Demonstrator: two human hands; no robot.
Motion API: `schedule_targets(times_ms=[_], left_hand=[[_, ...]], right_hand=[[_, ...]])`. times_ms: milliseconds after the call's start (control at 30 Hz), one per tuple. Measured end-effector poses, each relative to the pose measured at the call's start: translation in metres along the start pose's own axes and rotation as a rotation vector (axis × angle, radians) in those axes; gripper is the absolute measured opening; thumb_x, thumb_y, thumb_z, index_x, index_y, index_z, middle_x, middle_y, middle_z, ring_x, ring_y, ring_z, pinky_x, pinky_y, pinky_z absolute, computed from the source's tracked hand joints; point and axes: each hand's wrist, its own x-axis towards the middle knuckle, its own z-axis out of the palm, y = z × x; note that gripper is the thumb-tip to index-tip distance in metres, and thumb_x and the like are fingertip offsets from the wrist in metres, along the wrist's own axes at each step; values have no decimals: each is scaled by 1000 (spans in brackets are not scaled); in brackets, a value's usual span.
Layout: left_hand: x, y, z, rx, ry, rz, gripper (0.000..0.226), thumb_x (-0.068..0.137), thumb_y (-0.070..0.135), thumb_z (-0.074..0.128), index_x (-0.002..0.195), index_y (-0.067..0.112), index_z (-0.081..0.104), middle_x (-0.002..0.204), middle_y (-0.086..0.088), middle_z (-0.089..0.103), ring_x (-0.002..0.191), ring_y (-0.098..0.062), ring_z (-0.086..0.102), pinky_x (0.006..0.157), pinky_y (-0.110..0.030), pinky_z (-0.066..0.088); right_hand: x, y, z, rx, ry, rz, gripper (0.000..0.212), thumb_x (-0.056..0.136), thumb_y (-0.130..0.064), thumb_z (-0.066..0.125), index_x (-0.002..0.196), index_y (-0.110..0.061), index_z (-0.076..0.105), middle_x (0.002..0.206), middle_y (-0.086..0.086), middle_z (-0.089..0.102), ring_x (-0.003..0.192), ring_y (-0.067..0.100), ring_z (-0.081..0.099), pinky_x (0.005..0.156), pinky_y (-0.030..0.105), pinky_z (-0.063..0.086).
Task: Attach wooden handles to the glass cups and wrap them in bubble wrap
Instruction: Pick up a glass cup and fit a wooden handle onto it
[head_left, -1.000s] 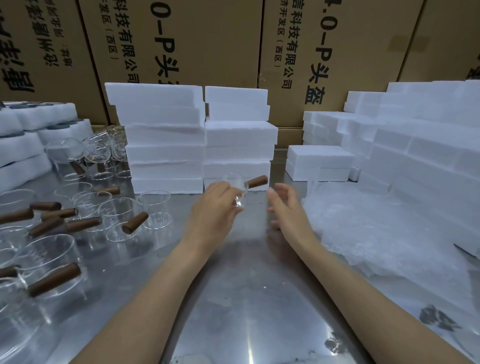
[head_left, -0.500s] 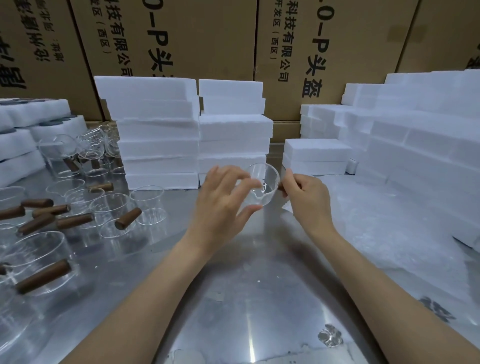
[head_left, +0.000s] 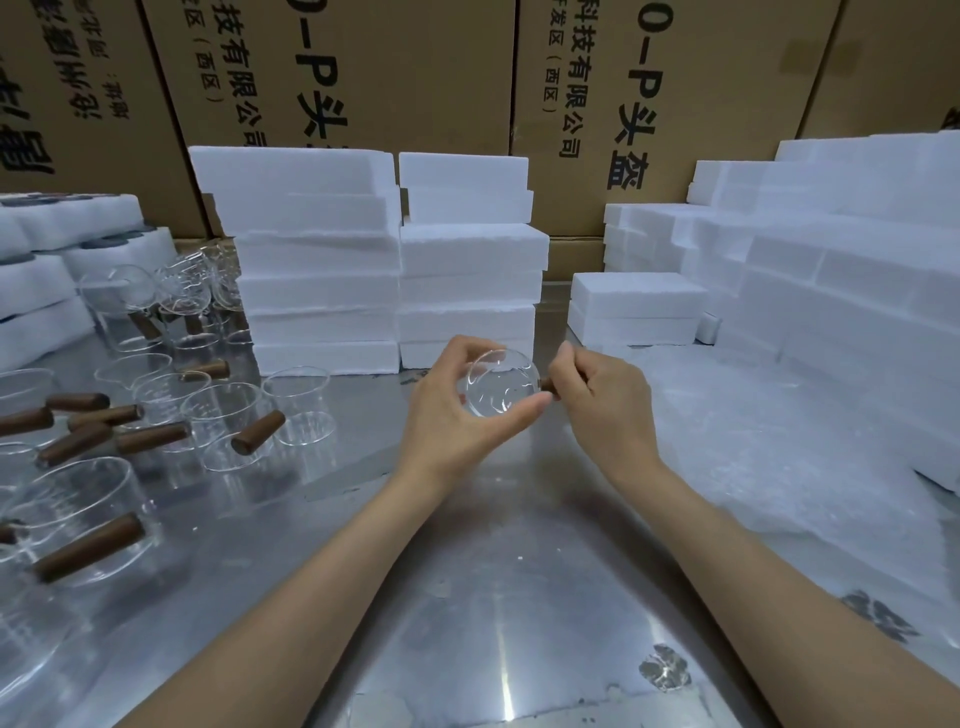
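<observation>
Centre of frame: the left hand (head_left: 457, 410) grasps a glass cup (head_left: 501, 383), fingers and thumb curled round its wall, the cup lifted above the metal table (head_left: 467, 597). The right hand (head_left: 602, 402) has its fingers clenched round the wooden handle (head_left: 547, 385) at the cup's right side — mostly hidden. Bubble wrap (head_left: 753, 457) lies flat at right. Finished cups (head_left: 218, 415) crowd the left; foam blocks (head_left: 317, 260) are stacked behind.

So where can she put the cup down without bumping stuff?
Bare metal table between the forearms, below the glass cup, is free. Left is crowded with handled cups; right is covered by bubble wrap; foam blocks wall the back.
</observation>
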Motion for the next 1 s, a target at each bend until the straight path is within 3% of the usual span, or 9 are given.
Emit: schedule_targets(times_ms=[133, 200, 300, 400, 500, 600, 767, 900, 1000], left_hand=[[1, 1, 6, -91, 160, -77, 40, 66, 41, 85, 82, 25, 52, 88, 8, 63, 93, -7, 62, 73, -20, 49], [1, 2, 7, -126, 225, -125, 35, 70, 41, 82, 74, 24, 52, 76, 11, 62, 85, -8, 63, 73, -22, 49], [4, 2, 5, -221, 274, -212, 30, 81, 39, 73, 66, 22, 54, 65, 15, 59, 75, -7, 60, 80, -38, 52], [7, 5, 4, -257, 268, -253, 29, 90, 36, 63, 64, 24, 63, 70, 11, 66, 76, -11, 60, 88, -46, 50], [6, 7, 3, -322, 195, -277, 26, 93, 34, 59, 71, 26, 71, 75, 16, 72, 76, 2, 63, 78, -32, 52], [6, 8, -2, -432, 40, -328, 21, 94, 31, 57, 86, 25, 74, 89, 12, 74, 89, 2, 66, 73, -15, 52], [10, 6, -12, -594, -225, -375, 22, 88, 21, 57, 107, 24, 68, 116, 9, 69, 118, -2, 56, 99, -19, 41], [13, -1, -18, -662, -355, -329, 49, 71, 8, 73, 117, 21, 62, 124, 7, 65, 115, 2, 58, 90, -12, 47], [15, -6, -20, -649, -399, -301, 49, 72, 6, 67, 118, 22, 62, 125, 6, 64, 118, -1, 56, 89, -14, 47]], right_hand=[[-5, -8, 4, -47, -39, -94, 50, 101, -26, 34, 54, -28, 51, 54, -20, 57, 57, -2, 56, 54, 10, 37], [-6, -11, 6, -82, -66, -113, 50, 102, -24, 32, 59, -17, 56, 63, -9, 67, 60, 9, 60, 58, 22, 44], [-6, -13, 8, -80, -66, -87, 52, 102, -25, 32, 51, -22, 43, 55, -10, 60, 55, 15, 54, 53, 20, 37], [-5, -12, 8, -47, -55, -5, 56, 102, -27, 30, 55, -12, 58, 60, -2, 66, 62, 19, 58, 58, 30, 41], [-2, -6, 4, 4, -53, 74, 57, 102, -28, 29, 61, -7, 63, 63, -2, 67, 69, 20, 62, 64, 24, 43], [2, -2, -1, 50, -53, 141, 58, 102, -28, 29, 69, 4, 65, 64, 3, 67, 73, 27, 62, 68, 33, 47], [4, 1, -4, 114, -57, 235, 57, 102, -24, 29, 57, -3, 59, 61, -2, 63, 68, 22, 58, 64, 29, 41], [5, 3, -4, 124, -59, 279, 58, 101, -24, 30, 49, -13, 53, 53, -9, 57, 57, 12, 48, 54, 22, 35], [5, 2, -4, 127, -60, 283, 57, 101, -24, 29, 57, -1, 57, 63, 8, 65, 65, 24, 55, 62, 31, 40]])
